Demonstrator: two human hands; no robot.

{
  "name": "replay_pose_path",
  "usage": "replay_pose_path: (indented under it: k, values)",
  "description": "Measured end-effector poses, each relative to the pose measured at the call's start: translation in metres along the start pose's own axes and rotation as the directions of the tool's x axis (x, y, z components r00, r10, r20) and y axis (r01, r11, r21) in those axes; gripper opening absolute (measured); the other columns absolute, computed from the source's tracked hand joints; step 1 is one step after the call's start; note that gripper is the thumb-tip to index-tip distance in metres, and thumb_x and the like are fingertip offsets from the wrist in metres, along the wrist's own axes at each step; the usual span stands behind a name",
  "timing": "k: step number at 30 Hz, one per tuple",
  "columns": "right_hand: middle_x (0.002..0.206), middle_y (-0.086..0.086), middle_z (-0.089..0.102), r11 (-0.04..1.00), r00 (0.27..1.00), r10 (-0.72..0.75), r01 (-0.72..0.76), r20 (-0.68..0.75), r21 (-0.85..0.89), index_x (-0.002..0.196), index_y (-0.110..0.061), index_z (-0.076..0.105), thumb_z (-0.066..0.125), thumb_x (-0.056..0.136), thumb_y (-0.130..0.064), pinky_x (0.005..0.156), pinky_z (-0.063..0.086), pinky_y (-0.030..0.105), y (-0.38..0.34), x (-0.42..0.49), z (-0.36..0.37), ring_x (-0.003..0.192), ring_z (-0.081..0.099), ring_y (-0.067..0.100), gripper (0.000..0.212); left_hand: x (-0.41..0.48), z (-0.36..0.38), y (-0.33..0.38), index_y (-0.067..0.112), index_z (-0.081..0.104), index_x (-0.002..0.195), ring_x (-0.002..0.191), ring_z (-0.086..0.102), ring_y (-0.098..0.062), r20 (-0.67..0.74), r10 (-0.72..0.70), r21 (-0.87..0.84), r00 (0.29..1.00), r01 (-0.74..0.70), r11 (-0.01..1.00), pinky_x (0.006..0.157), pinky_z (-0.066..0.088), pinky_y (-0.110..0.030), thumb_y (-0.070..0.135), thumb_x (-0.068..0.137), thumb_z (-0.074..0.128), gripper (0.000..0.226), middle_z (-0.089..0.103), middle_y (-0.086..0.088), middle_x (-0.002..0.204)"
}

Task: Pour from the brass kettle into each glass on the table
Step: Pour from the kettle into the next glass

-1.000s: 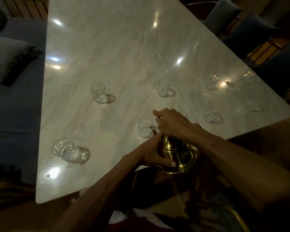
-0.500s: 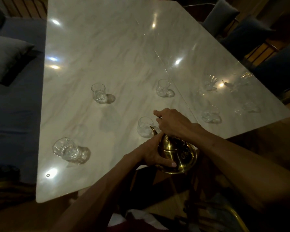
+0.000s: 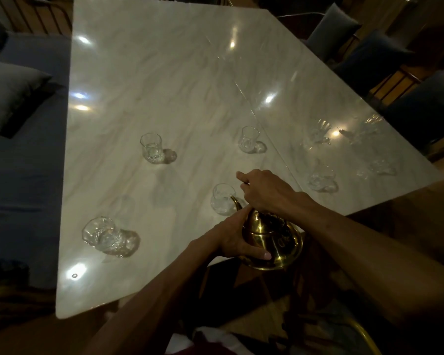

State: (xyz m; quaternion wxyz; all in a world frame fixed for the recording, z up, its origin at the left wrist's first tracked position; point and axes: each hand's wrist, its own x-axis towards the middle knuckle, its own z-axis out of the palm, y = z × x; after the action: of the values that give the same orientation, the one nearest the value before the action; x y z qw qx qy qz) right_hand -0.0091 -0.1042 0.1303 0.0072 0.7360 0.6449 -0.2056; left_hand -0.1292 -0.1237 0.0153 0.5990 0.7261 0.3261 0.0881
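The brass kettle (image 3: 272,242) hangs over the near edge of the marble surface (image 3: 164,73), tipped forward so its curved spout (image 3: 235,202) reaches the rim of the nearest glass (image 3: 222,199). The right hand (image 3: 265,192) is closed around the handle on top, taking the weight and setting the tilt. The left hand (image 3: 237,238) is wrapped against the kettle's side and underside, probably to steady it so the thin spout stays aimed at the small opening. Whether liquid is flowing cannot be made out in the dim light.

The other glasses stand well apart across the surface: one near the left corner (image 3: 100,233), one further back on the left (image 3: 151,147), one in the middle (image 3: 249,139) and fainter ones to the right (image 3: 321,179). That spacing suggests each will need its own reach, with the kettle carried over to it.
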Motion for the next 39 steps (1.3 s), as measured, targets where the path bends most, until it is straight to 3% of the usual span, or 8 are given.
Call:
replay_pose_path:
  k: [5,13,29,39]
  values:
    - [0.137,0.009,0.055,1.000,1.000,0.016,-0.016,0.004,0.001,0.145,-0.023,0.044,0.046,0.098,-0.025,0.077,0.041,0.024,-0.001,0.002,0.001,0.114,0.058,0.024,0.047,0.000,-0.003,0.000,0.043,0.031,0.156,0.142,0.052,-0.018,0.003,0.001,-0.010,1.000,-0.001,1.000,0.117,0.047,-0.050,0.053,0.059,0.095,0.116,0.053,0.010,0.153]
    - [0.136,0.008,0.056,1.000,1.000,0.010,-0.010,0.004,-0.004,0.146,-0.024,0.042,0.045,0.099,-0.022,0.077,0.041,0.024,-0.005,0.001,-0.001,0.114,0.058,0.024,0.047,0.000,-0.006,-0.003,0.041,0.030,0.157,0.143,0.051,-0.018,0.006,0.011,0.009,1.000,-0.012,1.000,0.118,0.046,-0.050,0.041,0.067,0.098,0.113,0.052,0.010,0.154]
    - [0.134,0.010,0.058,1.000,1.000,0.023,-0.022,-0.008,0.015,0.146,-0.021,0.042,0.044,0.100,-0.023,0.084,0.047,0.029,-0.013,-0.002,-0.007,0.111,0.060,0.024,0.046,0.002,-0.012,-0.004,0.046,0.027,0.157,0.145,0.049,-0.019,0.028,0.015,0.011,0.999,-0.015,1.000,0.118,0.046,-0.051,0.054,0.059,0.095,0.119,0.050,0.010,0.157]
    - [0.134,0.010,0.058,0.999,0.999,0.031,-0.030,-0.027,0.044,0.147,-0.022,0.041,0.043,0.100,-0.022,0.081,0.043,0.025,-0.014,-0.003,-0.005,0.110,0.061,0.024,0.047,0.001,-0.016,-0.006,0.048,0.029,0.155,0.143,0.051,-0.019,0.037,0.027,0.020,0.999,-0.028,0.999,0.116,0.048,-0.052,0.057,0.057,0.094,0.118,0.051,0.011,0.155]
